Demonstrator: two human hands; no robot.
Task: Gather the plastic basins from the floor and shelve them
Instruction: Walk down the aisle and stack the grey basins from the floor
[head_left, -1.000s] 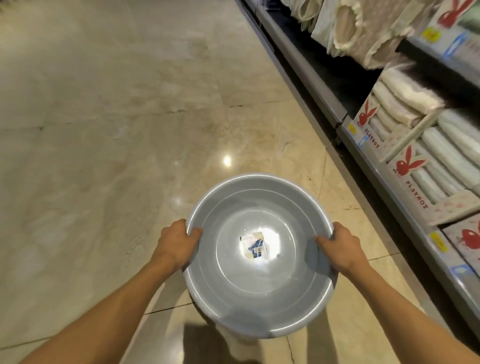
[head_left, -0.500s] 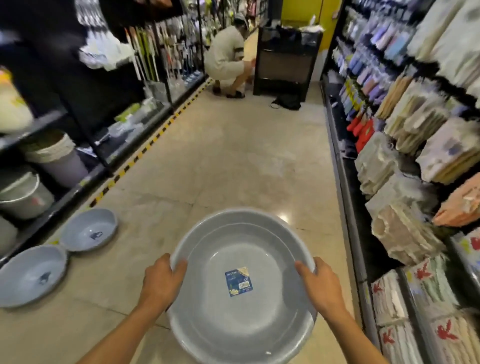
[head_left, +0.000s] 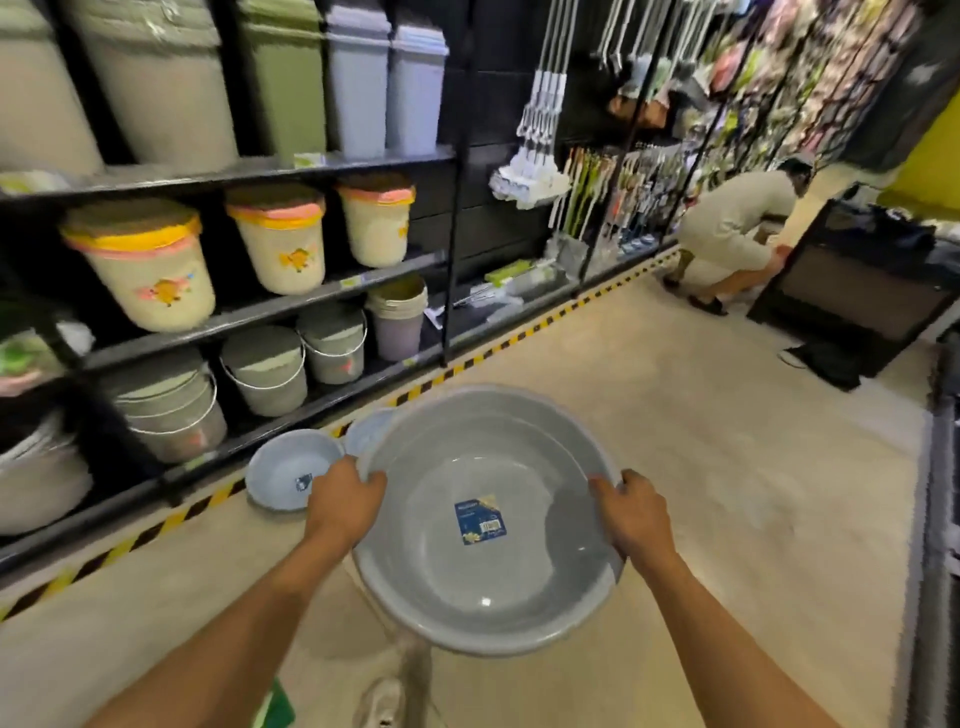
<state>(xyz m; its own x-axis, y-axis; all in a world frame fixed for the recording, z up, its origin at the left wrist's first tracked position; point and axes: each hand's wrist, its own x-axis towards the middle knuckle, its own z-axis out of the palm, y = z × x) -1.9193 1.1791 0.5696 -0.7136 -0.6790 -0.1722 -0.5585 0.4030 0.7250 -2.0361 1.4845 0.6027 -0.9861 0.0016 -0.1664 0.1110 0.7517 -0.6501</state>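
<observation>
I hold the large round grey plastic basin (head_left: 483, 519) level above the floor, my left hand (head_left: 343, 501) and right hand (head_left: 635, 514) each clamped on its rim at opposite sides. Since half a second ago my view has swung left: two smaller blue-grey plastic basins (head_left: 291, 470) on the beige floor (head_left: 701, 467) now lie just beside the held one, below the black shelf (head_left: 291, 415) of lidded buckets (head_left: 265, 369).

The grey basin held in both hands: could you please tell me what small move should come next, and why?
Probably lower the grey basin toward the two smaller basins on the floor by the shelf, since both hands are already full.
</observation>
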